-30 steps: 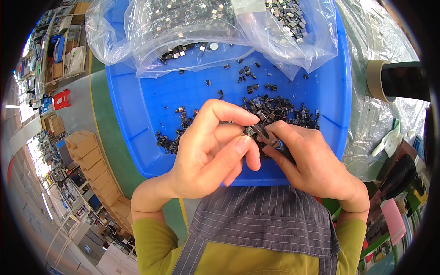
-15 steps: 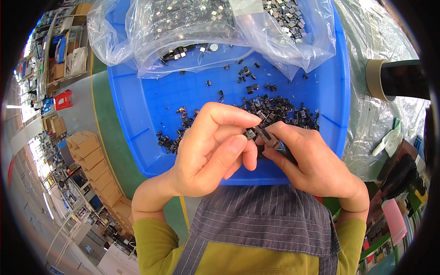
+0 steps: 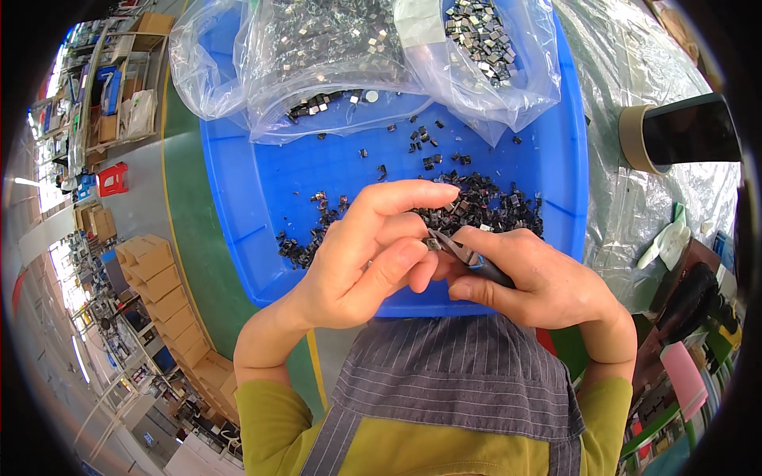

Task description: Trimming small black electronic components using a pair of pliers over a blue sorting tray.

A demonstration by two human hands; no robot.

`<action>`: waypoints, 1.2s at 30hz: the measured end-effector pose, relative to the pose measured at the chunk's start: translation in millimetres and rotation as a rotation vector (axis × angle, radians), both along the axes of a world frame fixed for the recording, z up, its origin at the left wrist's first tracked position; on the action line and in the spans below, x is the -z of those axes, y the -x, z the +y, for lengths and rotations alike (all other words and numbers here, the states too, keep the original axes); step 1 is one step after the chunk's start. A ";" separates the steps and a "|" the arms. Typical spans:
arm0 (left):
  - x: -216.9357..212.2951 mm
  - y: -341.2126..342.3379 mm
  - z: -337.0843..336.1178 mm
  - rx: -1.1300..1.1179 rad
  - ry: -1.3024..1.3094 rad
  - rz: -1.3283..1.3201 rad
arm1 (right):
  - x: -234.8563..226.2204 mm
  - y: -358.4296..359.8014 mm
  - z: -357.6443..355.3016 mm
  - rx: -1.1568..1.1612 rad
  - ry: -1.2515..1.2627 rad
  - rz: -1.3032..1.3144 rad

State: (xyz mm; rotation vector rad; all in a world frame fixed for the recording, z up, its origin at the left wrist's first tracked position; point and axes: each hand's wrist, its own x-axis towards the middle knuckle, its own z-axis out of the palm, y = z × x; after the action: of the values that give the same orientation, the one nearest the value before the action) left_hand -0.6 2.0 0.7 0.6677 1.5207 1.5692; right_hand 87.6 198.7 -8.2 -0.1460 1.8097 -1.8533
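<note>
Above the near side of a blue plastic bin (image 3: 309, 170), my two hands meet. My left hand (image 3: 357, 266) is curled, with a small dark metallic part (image 3: 432, 244) at its fingertips. Its index finger arches over the part. My right hand (image 3: 548, 274) grips small cutting pliers (image 3: 486, 266) with dark and blue handles. The tips of the pliers point left and lie right at the part; whether they touch it I cannot tell. Under and behind my hands, a pile of small black parts (image 3: 508, 208) spreads over the bin floor, with some bits scattered farther back.
Clear plastic bags (image 3: 317, 71) of small silvery and black parts lie across the bin's far side. To the right, a dark phone-like device (image 3: 690, 133) leans on a tape roll (image 3: 635, 139) over plastic sheeting. A white glove (image 3: 671, 240) lies nearby. Cardboard boxes (image 3: 163, 289) stand at left.
My right hand's grip has loosened somewhat, with its thumb lower and more of the pliers' handles showing. My left hand keeps nearly the same pose. The whole view has shifted slightly.
</note>
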 end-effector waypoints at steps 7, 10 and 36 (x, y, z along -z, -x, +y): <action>0.2 1.2 -1.3 -0.001 0.037 0.015 | 4.9 -2.0 -3.0 0.026 0.013 0.025; -1.2 2.5 0.2 -0.007 0.062 -0.005 | 7.7 -2.0 -4.2 0.030 0.021 0.027; 13.4 15.6 -2.4 0.121 0.097 0.719 | 7.8 -3.9 -4.7 0.118 -0.037 -0.012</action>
State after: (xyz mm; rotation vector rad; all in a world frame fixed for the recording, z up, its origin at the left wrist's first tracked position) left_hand -16.2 -0.4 -12.7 1.3351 2.0002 1.2040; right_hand 91.6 193.9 -16.0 -0.0145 1.8793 -1.8941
